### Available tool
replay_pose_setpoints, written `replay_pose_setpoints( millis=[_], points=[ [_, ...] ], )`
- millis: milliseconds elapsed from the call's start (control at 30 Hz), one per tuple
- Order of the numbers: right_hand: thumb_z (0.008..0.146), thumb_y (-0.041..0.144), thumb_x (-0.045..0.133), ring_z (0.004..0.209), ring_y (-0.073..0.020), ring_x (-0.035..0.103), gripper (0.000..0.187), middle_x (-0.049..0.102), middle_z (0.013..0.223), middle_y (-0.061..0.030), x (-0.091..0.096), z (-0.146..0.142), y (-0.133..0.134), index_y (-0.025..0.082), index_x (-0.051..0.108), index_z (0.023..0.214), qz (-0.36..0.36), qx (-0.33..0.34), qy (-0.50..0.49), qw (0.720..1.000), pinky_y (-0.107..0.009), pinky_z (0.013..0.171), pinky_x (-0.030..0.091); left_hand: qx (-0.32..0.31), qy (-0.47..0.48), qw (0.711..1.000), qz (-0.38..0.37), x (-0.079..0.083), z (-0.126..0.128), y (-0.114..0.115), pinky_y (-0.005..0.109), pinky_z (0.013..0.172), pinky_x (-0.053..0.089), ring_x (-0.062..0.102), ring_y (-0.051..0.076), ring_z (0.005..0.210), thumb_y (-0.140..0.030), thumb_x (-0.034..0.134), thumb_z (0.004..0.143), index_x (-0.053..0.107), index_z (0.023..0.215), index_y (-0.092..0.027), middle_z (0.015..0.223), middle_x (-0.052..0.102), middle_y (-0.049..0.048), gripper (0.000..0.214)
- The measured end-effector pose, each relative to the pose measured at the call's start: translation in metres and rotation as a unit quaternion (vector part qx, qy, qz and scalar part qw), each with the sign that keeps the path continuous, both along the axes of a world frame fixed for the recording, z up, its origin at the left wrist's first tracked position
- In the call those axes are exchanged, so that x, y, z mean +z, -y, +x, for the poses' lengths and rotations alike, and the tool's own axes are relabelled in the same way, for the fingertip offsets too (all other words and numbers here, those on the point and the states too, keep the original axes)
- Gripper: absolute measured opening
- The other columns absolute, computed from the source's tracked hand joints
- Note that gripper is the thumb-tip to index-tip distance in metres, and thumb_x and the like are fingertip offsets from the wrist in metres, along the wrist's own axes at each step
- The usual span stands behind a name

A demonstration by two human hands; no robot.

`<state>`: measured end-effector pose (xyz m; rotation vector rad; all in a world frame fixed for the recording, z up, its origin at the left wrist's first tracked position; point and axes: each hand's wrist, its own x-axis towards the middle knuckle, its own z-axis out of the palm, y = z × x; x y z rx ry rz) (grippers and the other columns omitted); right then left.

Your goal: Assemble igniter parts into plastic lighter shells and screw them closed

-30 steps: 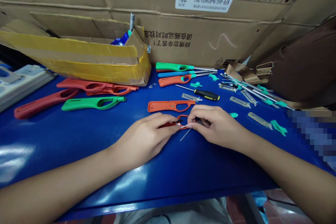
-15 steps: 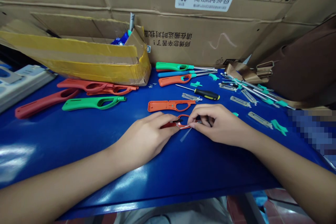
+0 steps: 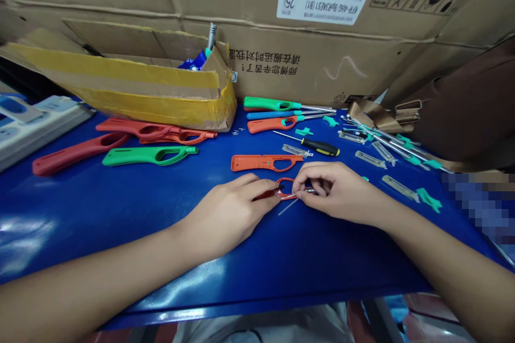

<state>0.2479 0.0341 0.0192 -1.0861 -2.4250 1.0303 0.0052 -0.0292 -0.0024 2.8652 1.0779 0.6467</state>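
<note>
My left hand (image 3: 225, 214) lies on the blue table (image 3: 120, 214), fingers closed on an orange lighter shell half (image 3: 281, 188) whose trigger loop shows between my hands. My right hand (image 3: 338, 190) pinches a small metal part at the shell's right end; a thin wire (image 3: 287, 207) pokes out below it. A second orange shell half (image 3: 265, 162) lies just behind my hands.
Red (image 3: 76, 153) and green (image 3: 148, 155) shell halves lie at left beside a yellow-taped carton (image 3: 132, 91). Assembled lighters (image 3: 277, 112), a screwdriver (image 3: 317, 146), metal tubes and teal parts (image 3: 426, 198) lie at right. A cardboard wall (image 3: 281, 27) stands behind.
Both hands stay on the orange shell half with only slight finger movement. The view has shifted a little to the left.
</note>
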Motion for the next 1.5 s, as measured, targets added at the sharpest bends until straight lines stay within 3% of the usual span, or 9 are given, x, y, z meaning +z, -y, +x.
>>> replay_pose_setpoints(
  millis=[167, 567, 933, 1067, 1167, 1333, 1500],
  points=[
    [0.087, 0.012, 0.062, 0.060, -0.0067, 0.050, 0.014, 0.067, 0.086, -0.0019, 0.002, 0.009, 0.001, 0.016, 0.075, 0.091, 0.088, 0.081, -0.024, 0.992, -0.020, 0.056, 0.042, 0.002, 0.007, 1.000, 0.000, -0.001, -0.001, 0.000, 0.041, 0.086, 0.063, 0.069, 0.026, 0.104, -0.017, 0.052, 0.101, 0.072, 0.119, -0.016, 0.121, 0.072, 0.0081, 0.027],
    [0.087, 0.010, 0.063, 0.063, -0.0081, 0.057, 0.017, 0.070, 0.087, -0.0023, 0.002, 0.009, 0.001, 0.017, 0.077, 0.093, 0.107, 0.080, -0.027, 0.991, -0.022, 0.057, 0.044, 0.013, 0.007, 1.000, 0.007, 0.000, 0.002, -0.001, 0.041, 0.083, 0.065, 0.069, 0.026, 0.101, -0.020, 0.049, 0.103, 0.073, 0.119, -0.016, 0.118, 0.072, 0.0084, 0.029],
    [0.094, 0.017, 0.058, 0.080, -0.0134, 0.065, 0.017, 0.070, 0.098, -0.0023, 0.009, 0.012, 0.008, 0.021, 0.075, 0.097, 0.153, 0.105, 0.042, 0.982, -0.027, 0.073, 0.049, -0.001, 0.025, 1.000, 0.008, -0.002, 0.000, 0.000, 0.042, 0.085, 0.064, 0.070, 0.026, 0.101, -0.016, 0.052, 0.101, 0.072, 0.118, -0.014, 0.116, 0.073, 0.0096, 0.027],
    [0.094, 0.016, 0.059, 0.076, -0.0120, 0.064, 0.016, 0.071, 0.090, -0.0030, 0.005, 0.012, 0.001, 0.018, 0.074, 0.093, 0.142, 0.080, -0.033, 0.986, -0.024, 0.068, 0.049, 0.000, 0.065, 0.998, -0.006, -0.006, -0.002, -0.003, 0.038, 0.086, 0.064, 0.071, 0.023, 0.099, -0.017, 0.055, 0.101, 0.071, 0.118, -0.015, 0.113, 0.073, 0.0094, 0.024],
    [0.094, 0.017, 0.060, 0.072, -0.0119, 0.061, 0.014, 0.070, 0.089, -0.0036, -0.002, 0.012, -0.004, 0.018, 0.074, 0.096, 0.181, 0.029, -0.066, 0.981, -0.024, 0.060, 0.047, -0.004, 0.082, 0.996, -0.017, -0.006, -0.003, -0.004, 0.035, 0.090, 0.062, 0.072, 0.021, 0.101, -0.018, 0.057, 0.100, 0.070, 0.119, -0.014, 0.113, 0.074, 0.0084, 0.023],
    [0.095, 0.022, 0.060, 0.098, -0.0186, 0.065, 0.022, 0.068, 0.109, -0.0057, -0.006, 0.011, -0.004, 0.024, 0.075, 0.111, 0.241, 0.070, -0.016, 0.968, -0.033, 0.085, 0.053, -0.008, 0.062, 0.998, 0.020, -0.001, -0.003, -0.004, 0.038, 0.096, 0.061, 0.074, 0.022, 0.104, -0.018, 0.058, 0.100, 0.071, 0.118, -0.016, 0.115, 0.077, 0.0065, 0.022],
    [0.096, 0.021, 0.055, 0.100, -0.0243, 0.062, 0.025, 0.066, 0.107, -0.0086, -0.010, 0.016, -0.016, 0.022, 0.072, 0.115, 0.309, -0.033, 0.023, 0.950, -0.040, 0.085, 0.055, -0.002, 0.052, 0.999, 0.016, 0.001, -0.003, -0.002, 0.037, 0.091, 0.063, 0.075, 0.022, 0.101, -0.018, 0.056, 0.100, 0.070, 0.120, -0.017, 0.116, 0.077, 0.0050, 0.024]
  ],
)
